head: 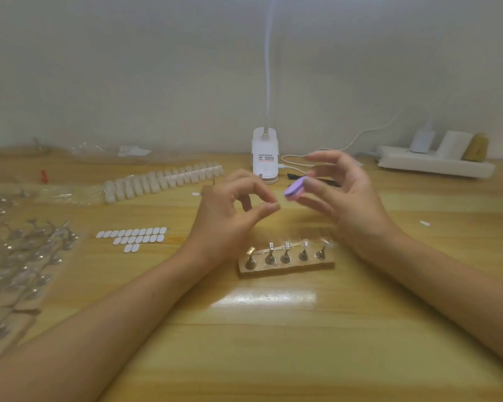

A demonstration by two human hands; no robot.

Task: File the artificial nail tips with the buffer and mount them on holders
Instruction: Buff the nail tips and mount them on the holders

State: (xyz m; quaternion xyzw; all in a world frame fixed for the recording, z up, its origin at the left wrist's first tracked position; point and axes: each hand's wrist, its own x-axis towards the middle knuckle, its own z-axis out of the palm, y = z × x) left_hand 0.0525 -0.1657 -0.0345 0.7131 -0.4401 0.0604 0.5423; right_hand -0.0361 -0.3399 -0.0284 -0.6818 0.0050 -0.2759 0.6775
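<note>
My right hand (341, 195) pinches a small purple buffer (294, 189) between thumb and fingers, held above the table. Just left of it, my left hand (230, 210) has thumb and forefinger curled together in a pinch; whatever sits between them is too small to make out. Below both hands a wooden base (285, 268) carries several metal holders (270, 255), some with clear nail tips on top. A long strip of clear nail tips (163, 181) lies at the back left. White adhesive pads (134, 237) lie in rows left of the base.
Bags of spare metal holders (21, 256) cover the left side of the table. A white lamp base (265, 153) with cable stands at the back centre. A power strip (433, 162) with plugs sits at the back right. A loose white tab (424, 223) lies at the right.
</note>
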